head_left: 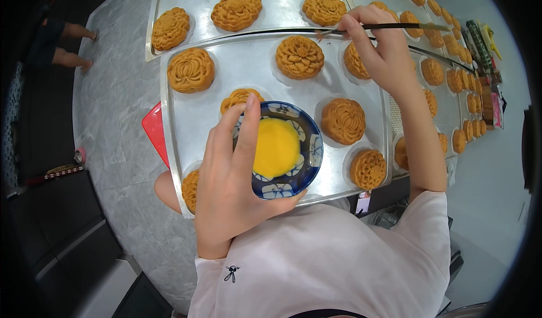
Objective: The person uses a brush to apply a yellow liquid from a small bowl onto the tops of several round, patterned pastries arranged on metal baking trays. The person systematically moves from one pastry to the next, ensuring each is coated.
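Closest to you, your left hand [226,177] is curled around the round, blue-and-white patterned bowl [314,148], thumb at the near rim and fingers along the left side. The bowl appears over the near half of the rectangular silver metal tray [248,64]; whether it touches, I cannot tell. It looks like glazed ceramic: stiff, probably modest in weight, slick if wet and breakable, so take it by the outer wall and rim. The glossy yellow liquid [278,148] inside likely slops if tilted. Farther out and to the right, your right hand [384,52] pinches the slim, dark-handled brush [415,26] narrowly; it should be light, best held by the handle. Its tip points left, near the round, golden-brown, flower-moulded cake [300,57] beyond the bowl. That cake looks dense yet easily dented, safest taken by its sides. Past it, a second silver metal tray [282,13] carries similar cakes.
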Motion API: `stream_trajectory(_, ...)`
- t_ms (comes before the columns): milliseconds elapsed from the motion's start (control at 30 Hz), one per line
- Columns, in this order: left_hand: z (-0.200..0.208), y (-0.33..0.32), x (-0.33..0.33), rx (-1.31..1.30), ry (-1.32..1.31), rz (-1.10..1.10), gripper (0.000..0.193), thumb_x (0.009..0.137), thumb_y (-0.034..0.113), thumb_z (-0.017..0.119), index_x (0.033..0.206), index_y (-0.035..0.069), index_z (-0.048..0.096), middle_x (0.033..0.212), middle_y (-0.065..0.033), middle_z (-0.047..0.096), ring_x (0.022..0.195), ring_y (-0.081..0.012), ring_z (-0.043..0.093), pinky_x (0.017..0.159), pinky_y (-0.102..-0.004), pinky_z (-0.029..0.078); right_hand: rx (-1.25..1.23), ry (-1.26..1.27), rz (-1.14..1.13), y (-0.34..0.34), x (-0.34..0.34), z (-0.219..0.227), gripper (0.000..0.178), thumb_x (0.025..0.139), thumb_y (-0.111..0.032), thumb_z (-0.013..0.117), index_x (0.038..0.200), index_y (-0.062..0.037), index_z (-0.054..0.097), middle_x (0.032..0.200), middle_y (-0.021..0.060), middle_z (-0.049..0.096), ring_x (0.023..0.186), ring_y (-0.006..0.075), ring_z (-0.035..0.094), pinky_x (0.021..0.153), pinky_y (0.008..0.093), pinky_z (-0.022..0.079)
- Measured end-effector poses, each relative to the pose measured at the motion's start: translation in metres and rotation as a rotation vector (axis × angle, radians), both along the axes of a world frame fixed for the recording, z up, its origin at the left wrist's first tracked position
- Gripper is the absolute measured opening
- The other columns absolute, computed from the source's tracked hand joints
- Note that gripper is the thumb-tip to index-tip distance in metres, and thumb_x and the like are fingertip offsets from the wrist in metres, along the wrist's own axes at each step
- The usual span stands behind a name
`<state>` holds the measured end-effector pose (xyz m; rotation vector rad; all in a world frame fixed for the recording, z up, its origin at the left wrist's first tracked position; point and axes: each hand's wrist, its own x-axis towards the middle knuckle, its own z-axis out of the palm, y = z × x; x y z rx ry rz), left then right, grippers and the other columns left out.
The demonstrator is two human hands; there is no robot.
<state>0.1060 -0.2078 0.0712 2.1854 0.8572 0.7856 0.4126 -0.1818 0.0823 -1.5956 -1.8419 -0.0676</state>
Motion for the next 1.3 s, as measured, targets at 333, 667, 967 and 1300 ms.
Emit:
stream_trajectory(333,-0.001,0.001,-0.001,0.021,-0.01,-0.008,0.125,0.051,0.023,0.098,0.158,0.003,0.036,0.14,-0.023,0.05,0.117,-0.0411,0.057,0.095,-0.0481,0.051,-0.077,0.229,0.132,0.022,-0.011,-0.003,0.032,0.105,-0.026,0.057,0.09,-0.0001,0.069,0.071,0.01,0.065,0.068,0.0204,0.064,0.064,0.0357,0.049)
stream_trajectory(667,0.001,0.001,0.0,0.01,0.006,-0.006,0.127,0.05,0.022,0.098,0.159,0.005,0.035,0.14,-0.023,0.049,0.118,-0.0415,0.057,0.096,-0.0481,0.05,-0.105,0.496,0.232,0.03,-0.014,-0.014,0.034,0.106,-0.031,0.055,0.095,-0.0011,0.068,0.07,0.0066,0.063,0.071,0.018,0.065,0.066,0.0319,0.05)
stream_trajectory(967,0.0,0.0,0.0,0.005,0.005,-0.001,0.128,0.049,0.022,0.098,0.159,0.004,0.035,0.14,-0.023,0.049,0.118,-0.0411,0.057,0.096,-0.0481,0.05,-0.246,0.541,-0.03,0.039,-0.007,-0.004,0.029,0.104,-0.028,0.057,0.097,-0.0022,0.068,0.084,0.0081,0.071,0.08,0.0211,0.07,0.075,0.0372,0.055)
stream_trajectory(1300,-0.001,-0.001,0.003,-0.001,0.011,0.013,0.128,0.049,0.023,0.098,0.158,0.002,0.036,0.141,-0.0227,0.05,0.119,-0.0407,0.057,0.097,-0.0471,0.05,-0.005,0.024,0.3,0.03,-0.023,-0.003,0.031,0.103,-0.027,0.059,0.089,-0.0002,0.066,0.074,0.0152,0.064,0.069,0.0297,0.062,0.066,0.0388,0.047)
